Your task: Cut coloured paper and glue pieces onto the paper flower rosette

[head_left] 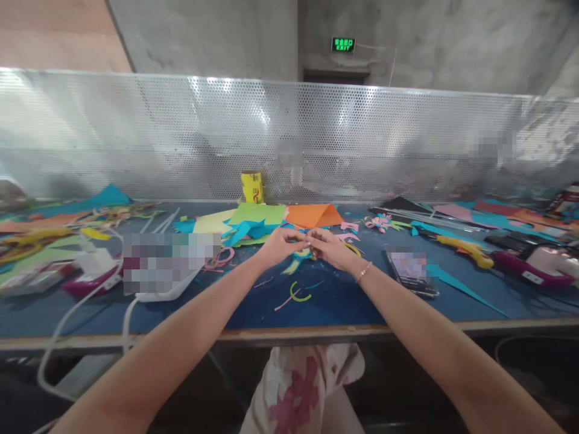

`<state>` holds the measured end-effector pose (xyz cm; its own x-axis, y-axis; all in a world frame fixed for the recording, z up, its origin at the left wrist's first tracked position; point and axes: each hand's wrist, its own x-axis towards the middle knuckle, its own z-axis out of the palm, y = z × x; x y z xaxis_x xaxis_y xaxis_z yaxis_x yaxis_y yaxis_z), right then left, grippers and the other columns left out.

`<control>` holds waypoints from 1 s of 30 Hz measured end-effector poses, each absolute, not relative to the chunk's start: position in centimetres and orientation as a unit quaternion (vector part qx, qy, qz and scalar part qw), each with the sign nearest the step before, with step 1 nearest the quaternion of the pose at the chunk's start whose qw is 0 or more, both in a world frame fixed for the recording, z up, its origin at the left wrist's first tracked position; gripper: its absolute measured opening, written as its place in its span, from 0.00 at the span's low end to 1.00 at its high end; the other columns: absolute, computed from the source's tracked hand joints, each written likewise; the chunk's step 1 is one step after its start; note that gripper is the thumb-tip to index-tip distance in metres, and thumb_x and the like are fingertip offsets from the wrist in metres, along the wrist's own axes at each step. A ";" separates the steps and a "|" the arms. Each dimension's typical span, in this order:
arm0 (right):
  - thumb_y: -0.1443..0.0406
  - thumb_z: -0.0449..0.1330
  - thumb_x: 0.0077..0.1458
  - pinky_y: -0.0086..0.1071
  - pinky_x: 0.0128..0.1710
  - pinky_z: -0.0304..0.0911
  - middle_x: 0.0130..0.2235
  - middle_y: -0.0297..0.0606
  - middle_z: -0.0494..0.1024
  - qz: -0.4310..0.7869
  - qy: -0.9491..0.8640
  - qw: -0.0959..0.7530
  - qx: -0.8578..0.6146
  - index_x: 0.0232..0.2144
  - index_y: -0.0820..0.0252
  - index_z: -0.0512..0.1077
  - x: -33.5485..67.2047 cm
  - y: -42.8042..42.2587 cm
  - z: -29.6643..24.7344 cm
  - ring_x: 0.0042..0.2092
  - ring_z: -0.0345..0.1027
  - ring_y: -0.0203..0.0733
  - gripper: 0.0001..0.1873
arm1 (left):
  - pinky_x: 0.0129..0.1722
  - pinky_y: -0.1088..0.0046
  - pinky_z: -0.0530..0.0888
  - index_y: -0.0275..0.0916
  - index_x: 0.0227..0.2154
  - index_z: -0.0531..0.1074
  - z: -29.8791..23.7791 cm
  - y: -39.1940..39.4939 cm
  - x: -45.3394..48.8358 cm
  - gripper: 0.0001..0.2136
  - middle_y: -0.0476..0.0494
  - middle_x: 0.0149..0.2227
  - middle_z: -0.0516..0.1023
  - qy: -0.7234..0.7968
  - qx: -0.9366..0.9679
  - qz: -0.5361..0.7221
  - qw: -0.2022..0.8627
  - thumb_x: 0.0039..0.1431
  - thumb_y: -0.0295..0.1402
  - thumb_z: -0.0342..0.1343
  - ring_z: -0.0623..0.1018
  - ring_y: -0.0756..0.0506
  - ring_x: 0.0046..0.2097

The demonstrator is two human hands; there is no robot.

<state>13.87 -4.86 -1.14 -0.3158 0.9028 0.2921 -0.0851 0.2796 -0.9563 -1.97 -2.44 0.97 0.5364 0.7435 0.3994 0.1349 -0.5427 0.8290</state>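
Observation:
My left hand (281, 247) and my right hand (332, 249) meet over the middle of the blue table, fingertips pinched together. Whatever sits between the fingers is too small and blurred to name. Just beneath the fingertips show blue and yellow paper pieces (296, 260); whether they are held or lie on the table I cannot tell. Nearer the front edge lie a curved green paper strip (299, 296) and a thin pink strip (286, 301). Behind the hands are green paper (262, 212) and an orange sheet (314, 214).
A phone (411, 271) lies right of my hands, near yellow-handled scissors (465, 250). On the left stand a white device (172, 283) with cables and more yellow scissors (34, 238). A small yellow box (252, 187) stands before the perforated metal screen (217, 138). Paper scraps are scattered about.

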 end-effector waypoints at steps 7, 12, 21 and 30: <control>0.58 0.53 0.50 0.25 0.22 0.53 0.24 0.27 0.60 0.377 -0.726 0.433 -0.378 0.29 0.60 0.60 14.5 -4.4 -1.4 0.21 0.56 0.26 0.11 | 0.23 0.79 0.64 0.33 0.18 0.72 1.3 -2.5 -2.3 0.06 0.49 0.18 0.70 0.290 0.820 0.353 0.345 0.42 0.31 0.58 0.66 0.54 0.22; 0.56 0.52 0.50 0.26 0.22 0.53 0.23 0.27 0.60 0.354 -0.745 0.407 -0.394 0.31 0.60 0.60 14.5 -4.4 -1.5 0.21 0.55 0.27 0.12 | 0.23 0.79 0.63 0.32 0.18 0.72 1.4 -2.4 -2.4 0.05 0.49 0.18 0.70 0.279 0.824 0.326 0.370 0.41 0.30 0.57 0.66 0.55 0.22; 0.56 0.50 0.51 0.26 0.23 0.53 0.21 0.27 0.60 0.328 -0.759 0.394 -0.402 0.32 0.59 0.60 14.5 -5.3 -1.0 0.21 0.55 0.29 0.13 | 0.26 0.76 0.66 0.32 0.20 0.73 0.2 -1.8 -2.2 0.06 0.47 0.19 0.72 0.247 0.753 0.343 0.505 0.38 0.31 0.60 0.69 0.53 0.23; 0.55 0.49 0.52 0.27 0.22 0.51 0.18 0.26 0.59 0.302 -0.758 0.403 -0.415 0.30 0.59 0.60 14.1 -5.3 -1.0 0.20 0.54 0.30 0.13 | 0.28 0.74 0.68 0.31 0.18 0.72 0.0 -2.0 -1.8 0.05 0.47 0.18 0.72 0.252 0.636 0.360 0.634 0.33 0.27 0.61 0.70 0.54 0.22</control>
